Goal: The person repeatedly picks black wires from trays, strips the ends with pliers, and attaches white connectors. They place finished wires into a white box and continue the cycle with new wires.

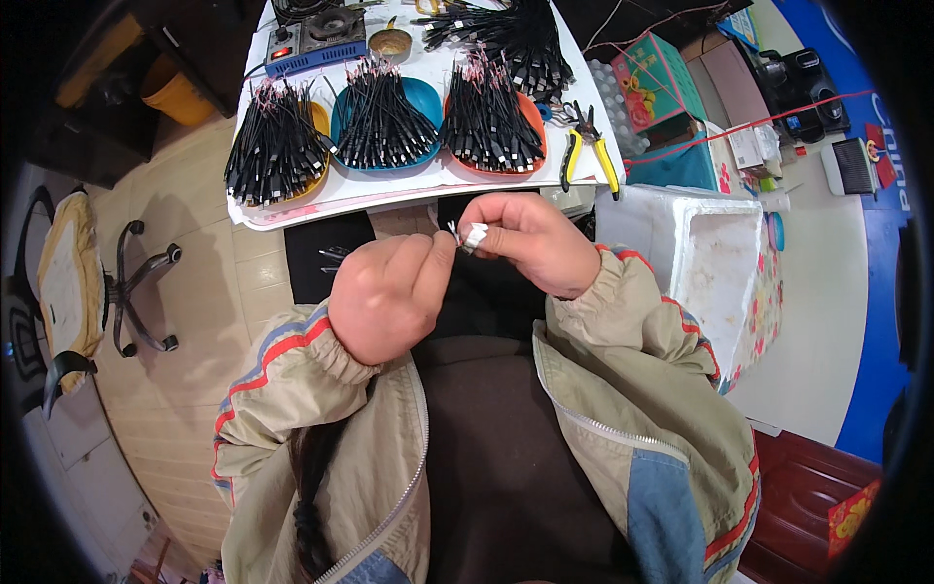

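My left hand [389,292] is closed in front of my chest, its thumb and forefinger pinched together. Black cable ends [334,258] poke out beside its back, and thin pale wire ends [452,230] show at its fingertips. Close against it, my right hand [535,238] has its thumb and forefinger pinched at those wires. A white wrap [475,237] sits around the tip of the right thumb. Beyond the hands, bundles of black cables with metal plugs fill a yellow bowl [319,119], a blue bowl [425,97] and an orange bowl [531,115].
The white table [379,187] also carries a blue soldering device [316,44], a small round tin [390,45], yellow-handled pliers [590,156] and a heap of cables [516,44]. A white foam box [681,219] stands at the right; a wheeled chair [136,282] is at the left.
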The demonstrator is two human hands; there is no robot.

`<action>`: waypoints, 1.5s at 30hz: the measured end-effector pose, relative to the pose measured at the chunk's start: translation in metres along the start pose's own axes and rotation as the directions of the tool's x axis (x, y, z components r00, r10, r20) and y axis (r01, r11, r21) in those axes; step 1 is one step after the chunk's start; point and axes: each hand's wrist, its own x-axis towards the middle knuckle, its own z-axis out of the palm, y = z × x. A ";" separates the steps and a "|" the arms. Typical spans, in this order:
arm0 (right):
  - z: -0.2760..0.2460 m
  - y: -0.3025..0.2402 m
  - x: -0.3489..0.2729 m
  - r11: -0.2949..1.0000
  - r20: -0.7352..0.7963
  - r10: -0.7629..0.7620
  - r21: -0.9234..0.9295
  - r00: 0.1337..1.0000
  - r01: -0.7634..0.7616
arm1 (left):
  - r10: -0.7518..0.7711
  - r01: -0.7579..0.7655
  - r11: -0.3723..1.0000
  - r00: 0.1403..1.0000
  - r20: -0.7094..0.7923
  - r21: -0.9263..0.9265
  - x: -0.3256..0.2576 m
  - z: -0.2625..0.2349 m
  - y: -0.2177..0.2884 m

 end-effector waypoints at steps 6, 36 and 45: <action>-0.001 -0.007 -0.004 0.702 -0.021 -0.522 -0.578 0.852 0.416 | -0.486 0.528 0.513 0.828 0.278 -0.677 -0.004 -0.011 -0.007; 0.017 -0.008 -0.005 0.943 -0.009 -0.268 -0.209 0.963 0.260 | -0.237 0.196 0.903 0.969 -0.062 -0.383 -0.011 -0.006 -0.006; 0.008 -0.015 0.005 0.505 0.213 -0.612 -0.636 0.762 0.583 | -0.335 0.431 -0.007 0.849 0.408 -0.902 -0.019 -0.004 -0.027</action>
